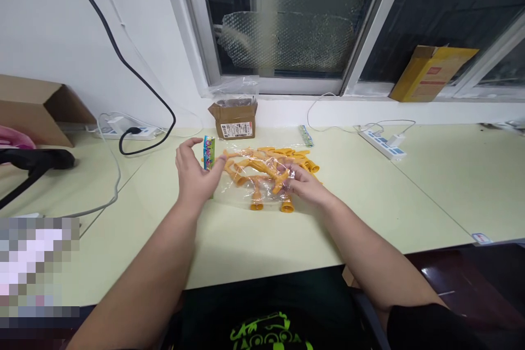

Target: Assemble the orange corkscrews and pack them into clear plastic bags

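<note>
A clear plastic bag (233, 195) with a colourful header strip (209, 153) lies on the table in front of me. Several orange plastic pieces (256, 165) show in and around it; which lie inside is hard to tell. My left hand (197, 175) is at the bag's left end, its thumb against the bag beside the header and its fingers spread. At the bag's right side, the fingers of my right hand (305, 181) are closed on an orange piece, with shiny film around them.
Behind the bag stand an opened small cardboard box (237, 120) and another colourful strip (305, 135). Power strips lie at the right (382, 145) and left (143, 133). A black stand (36, 159) and a large carton (30, 101) are at the far left.
</note>
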Demonstrator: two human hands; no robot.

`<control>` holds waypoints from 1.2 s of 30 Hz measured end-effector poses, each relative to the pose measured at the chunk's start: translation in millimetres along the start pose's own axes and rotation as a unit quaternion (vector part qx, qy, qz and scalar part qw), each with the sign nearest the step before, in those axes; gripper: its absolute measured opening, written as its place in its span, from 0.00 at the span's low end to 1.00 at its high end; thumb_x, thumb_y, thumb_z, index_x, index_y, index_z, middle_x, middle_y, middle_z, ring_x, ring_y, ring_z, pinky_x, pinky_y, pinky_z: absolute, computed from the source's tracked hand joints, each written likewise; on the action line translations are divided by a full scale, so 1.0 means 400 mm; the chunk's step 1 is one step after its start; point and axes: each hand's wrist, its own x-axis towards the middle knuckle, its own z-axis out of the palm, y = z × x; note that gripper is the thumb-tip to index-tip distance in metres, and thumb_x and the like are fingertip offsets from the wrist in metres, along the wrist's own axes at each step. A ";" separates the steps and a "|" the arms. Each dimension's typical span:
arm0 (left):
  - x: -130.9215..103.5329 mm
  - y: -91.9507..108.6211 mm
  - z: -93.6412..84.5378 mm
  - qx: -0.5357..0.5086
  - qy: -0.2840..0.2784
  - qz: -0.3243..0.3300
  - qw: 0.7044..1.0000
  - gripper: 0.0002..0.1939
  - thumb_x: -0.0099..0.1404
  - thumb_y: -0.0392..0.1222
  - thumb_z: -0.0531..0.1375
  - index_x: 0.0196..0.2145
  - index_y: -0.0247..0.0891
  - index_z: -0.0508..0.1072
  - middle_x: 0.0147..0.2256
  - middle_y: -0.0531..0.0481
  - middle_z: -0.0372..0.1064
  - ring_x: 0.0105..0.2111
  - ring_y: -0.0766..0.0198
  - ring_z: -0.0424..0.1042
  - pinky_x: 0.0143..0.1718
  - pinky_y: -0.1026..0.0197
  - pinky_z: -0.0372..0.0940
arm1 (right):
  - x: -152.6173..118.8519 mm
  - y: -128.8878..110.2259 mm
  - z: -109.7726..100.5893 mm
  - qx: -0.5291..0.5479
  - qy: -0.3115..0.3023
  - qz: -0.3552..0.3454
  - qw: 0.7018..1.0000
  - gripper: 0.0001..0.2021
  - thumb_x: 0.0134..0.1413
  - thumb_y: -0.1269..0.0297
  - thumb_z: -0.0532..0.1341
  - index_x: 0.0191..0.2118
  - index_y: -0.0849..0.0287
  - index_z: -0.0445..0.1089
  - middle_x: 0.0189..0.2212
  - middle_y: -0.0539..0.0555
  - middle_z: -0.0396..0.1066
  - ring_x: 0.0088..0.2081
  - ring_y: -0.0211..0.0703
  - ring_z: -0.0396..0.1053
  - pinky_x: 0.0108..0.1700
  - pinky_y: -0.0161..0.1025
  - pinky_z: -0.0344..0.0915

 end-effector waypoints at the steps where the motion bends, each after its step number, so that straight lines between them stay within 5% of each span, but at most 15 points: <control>1: 0.013 -0.014 -0.001 -0.062 -0.039 -0.059 0.996 0.30 0.61 0.52 0.67 0.56 0.44 0.62 0.57 0.40 0.66 0.61 0.44 0.67 0.62 0.37 0.63 | 0.000 0.000 0.002 -0.001 0.001 -0.010 1.000 0.22 0.51 0.63 0.69 0.52 0.50 0.70 0.47 0.51 0.76 0.40 0.43 0.77 0.45 0.44 0.76; 4: 0.029 -0.038 0.005 -0.246 -0.189 -0.183 0.933 0.28 0.63 0.57 0.65 0.54 0.41 0.65 0.52 0.40 0.73 0.50 0.48 0.77 0.51 0.42 0.72 | -0.003 0.000 0.009 -0.032 0.017 -0.034 0.999 0.25 0.52 0.61 0.70 0.55 0.49 0.68 0.52 0.53 0.74 0.41 0.44 0.77 0.47 0.44 0.76; 7: 0.018 -0.038 0.015 -0.301 -0.259 -0.194 0.897 0.28 0.62 0.58 0.67 0.52 0.39 0.68 0.50 0.40 0.76 0.45 0.51 0.79 0.44 0.48 0.75 | -0.006 -0.001 0.013 -0.060 0.055 -0.064 0.995 0.26 0.51 0.58 0.72 0.55 0.50 0.66 0.48 0.53 0.75 0.37 0.42 0.75 0.44 0.42 0.76; 11: -0.007 -0.023 0.033 -0.271 -0.281 -0.171 0.905 0.27 0.64 0.61 0.65 0.51 0.39 0.71 0.47 0.40 0.79 0.43 0.52 0.80 0.39 0.52 0.75 | -0.006 -0.009 0.015 -0.087 0.083 -0.084 0.989 0.22 0.51 0.57 0.73 0.50 0.52 0.69 0.41 0.52 0.75 0.38 0.44 0.74 0.45 0.43 0.74; 19: -0.046 0.002 0.076 -0.305 -0.302 -0.219 0.876 0.24 0.63 0.61 0.67 0.45 0.40 0.69 0.41 0.43 0.81 0.38 0.51 0.83 0.49 0.44 0.75 | -0.015 -0.007 0.021 -0.062 -0.077 -0.007 0.995 0.24 0.54 0.58 0.71 0.56 0.52 0.70 0.38 0.51 0.75 0.34 0.41 0.76 0.40 0.42 0.75; 26: -0.045 0.017 0.075 -0.343 -0.284 -0.271 0.854 0.23 0.63 0.59 0.68 0.44 0.40 0.69 0.42 0.42 0.80 0.38 0.51 0.83 0.43 0.45 0.78 | -0.033 -0.021 0.012 -0.152 -0.113 -0.025 0.982 0.20 0.57 0.60 0.69 0.56 0.52 0.74 0.34 0.49 0.72 0.36 0.40 0.72 0.42 0.39 0.72; 30: -0.042 0.026 0.072 -0.360 -0.266 -0.283 0.848 0.24 0.63 0.59 0.67 0.48 0.43 0.69 0.45 0.42 0.80 0.44 0.47 0.82 0.44 0.41 0.78 | -0.044 -0.036 0.017 -0.126 -0.124 0.015 0.984 0.21 0.56 0.57 0.70 0.55 0.49 0.74 0.32 0.48 0.71 0.31 0.41 0.73 0.37 0.41 0.73; 36: -0.014 0.034 0.026 -0.474 -0.289 -0.296 0.777 0.35 0.67 0.70 0.51 0.57 0.40 0.70 0.58 0.36 0.73 0.59 0.38 0.73 0.53 0.32 0.72 | -0.022 -0.029 0.004 -0.026 -0.080 -0.035 0.996 0.25 0.49 0.58 0.76 0.52 0.49 0.72 0.44 0.52 0.76 0.40 0.44 0.77 0.45 0.43 0.76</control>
